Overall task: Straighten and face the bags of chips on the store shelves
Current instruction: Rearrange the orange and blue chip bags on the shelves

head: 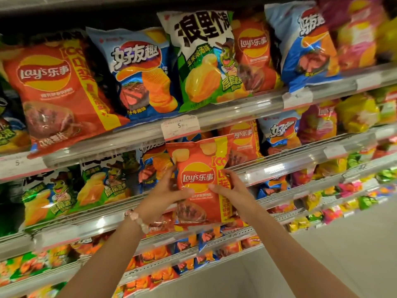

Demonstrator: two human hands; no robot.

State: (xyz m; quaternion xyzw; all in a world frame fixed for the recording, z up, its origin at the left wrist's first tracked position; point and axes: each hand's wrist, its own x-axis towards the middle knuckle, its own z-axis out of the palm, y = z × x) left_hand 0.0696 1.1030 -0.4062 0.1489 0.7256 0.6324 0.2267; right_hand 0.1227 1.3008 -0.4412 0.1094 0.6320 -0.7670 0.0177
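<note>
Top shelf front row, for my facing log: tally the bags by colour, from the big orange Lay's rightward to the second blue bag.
Orange Lay's bags: 2
Blue bags: 2
Green-and-white bags: 1
Total: 5

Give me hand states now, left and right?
Left hand: fingers gripping the orange Lay's bag at its left edge.
Right hand: fingers gripping the same bag's right edge.
</note>
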